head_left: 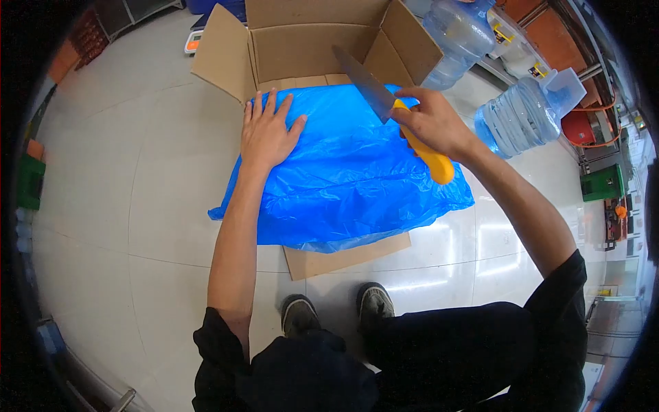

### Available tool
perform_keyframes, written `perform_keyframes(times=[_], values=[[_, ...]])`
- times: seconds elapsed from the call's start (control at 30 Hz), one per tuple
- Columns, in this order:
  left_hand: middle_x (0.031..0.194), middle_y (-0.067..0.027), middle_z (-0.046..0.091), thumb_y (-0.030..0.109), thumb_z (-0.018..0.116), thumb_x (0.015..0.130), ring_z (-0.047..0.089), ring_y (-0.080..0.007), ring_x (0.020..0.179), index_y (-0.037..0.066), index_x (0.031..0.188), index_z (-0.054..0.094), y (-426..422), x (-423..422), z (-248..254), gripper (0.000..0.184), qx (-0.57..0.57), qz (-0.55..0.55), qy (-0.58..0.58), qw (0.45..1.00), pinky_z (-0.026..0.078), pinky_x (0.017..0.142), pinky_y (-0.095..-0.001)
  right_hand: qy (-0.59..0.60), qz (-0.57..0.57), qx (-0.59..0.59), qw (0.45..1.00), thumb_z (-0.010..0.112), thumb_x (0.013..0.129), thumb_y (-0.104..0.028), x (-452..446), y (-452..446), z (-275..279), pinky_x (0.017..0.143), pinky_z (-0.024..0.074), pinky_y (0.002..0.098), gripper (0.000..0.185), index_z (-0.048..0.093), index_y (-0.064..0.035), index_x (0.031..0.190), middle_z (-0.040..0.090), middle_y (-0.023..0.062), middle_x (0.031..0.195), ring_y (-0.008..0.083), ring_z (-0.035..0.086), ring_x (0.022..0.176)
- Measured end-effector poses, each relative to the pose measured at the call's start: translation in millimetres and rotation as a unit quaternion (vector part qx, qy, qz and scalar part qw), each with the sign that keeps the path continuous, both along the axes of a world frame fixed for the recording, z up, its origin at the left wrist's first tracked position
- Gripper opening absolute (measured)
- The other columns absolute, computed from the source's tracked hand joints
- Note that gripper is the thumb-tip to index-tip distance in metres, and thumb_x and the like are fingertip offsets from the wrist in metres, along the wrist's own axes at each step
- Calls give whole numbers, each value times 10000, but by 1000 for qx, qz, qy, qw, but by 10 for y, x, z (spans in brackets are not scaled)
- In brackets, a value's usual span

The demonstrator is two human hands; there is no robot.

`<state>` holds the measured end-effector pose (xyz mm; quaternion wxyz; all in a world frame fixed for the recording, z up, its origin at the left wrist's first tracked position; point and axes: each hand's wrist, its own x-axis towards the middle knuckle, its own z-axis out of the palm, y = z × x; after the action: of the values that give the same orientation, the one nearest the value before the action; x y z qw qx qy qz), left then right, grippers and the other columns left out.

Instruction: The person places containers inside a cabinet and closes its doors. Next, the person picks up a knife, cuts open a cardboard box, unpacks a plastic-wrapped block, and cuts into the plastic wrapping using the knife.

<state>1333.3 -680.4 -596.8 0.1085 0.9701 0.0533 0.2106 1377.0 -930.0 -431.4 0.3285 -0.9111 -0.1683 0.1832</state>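
Observation:
A large blue plastic bag point(343, 182) lies bulging in and over the front of an open cardboard box point(312, 51). Flat on the bag's upper left part rests my left hand point(270, 130), fingers spread. My right hand point(434, 122) is closed round the yellow handle of a knife point(367, 84) above the bag's right side. The broad metal blade points up and to the left, toward the inside of the box. Whether the blade touches the plastic I cannot tell. What the bag contains is hidden.
Two large clear water jugs, one upright point(458, 41) and one with a scoop-like top point(518, 117), stand to the right. An orange-and-white scale point(193, 42) is at the back left. A cardboard flap point(347, 257) lies before my shoes point(374, 302) on the tiled floor point(168, 185).

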Motion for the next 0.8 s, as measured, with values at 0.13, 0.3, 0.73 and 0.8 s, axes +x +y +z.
perform_keyframes(times=[0.13,0.3,0.73,0.8], values=[[1450,-170,367,504,443,915,274,-360,1369,137,1355,484,5,-2,5,574,-5,1,8,1000,161,1140,-467,-162,75,-97,979,533,833,-182,146,183,-351,552,537,344,520,471,9,1314,666,180,796,206,648,598],[1468,-158,344,522,431,921,258,-349,1382,163,1376,459,8,0,9,580,-1,12,24,1000,148,1146,-450,-154,64,-109,980,493,762,-138,-62,458,-364,847,496,473,521,520,36,1253,633,309,940,430,635,863],[1474,-150,337,530,430,919,260,-340,1383,168,1372,464,16,3,6,581,-3,13,29,999,141,1150,-442,-180,64,-146,971,494,769,-130,-85,495,-482,836,504,474,525,505,44,1263,633,309,936,435,636,860],[1477,-146,334,532,431,918,259,-335,1385,171,1374,463,19,-4,16,582,-5,12,29,999,139,1151,-437,-181,62,-141,971,492,770,-133,-80,494,-483,843,502,472,517,513,43,1256,633,309,948,433,635,868]])
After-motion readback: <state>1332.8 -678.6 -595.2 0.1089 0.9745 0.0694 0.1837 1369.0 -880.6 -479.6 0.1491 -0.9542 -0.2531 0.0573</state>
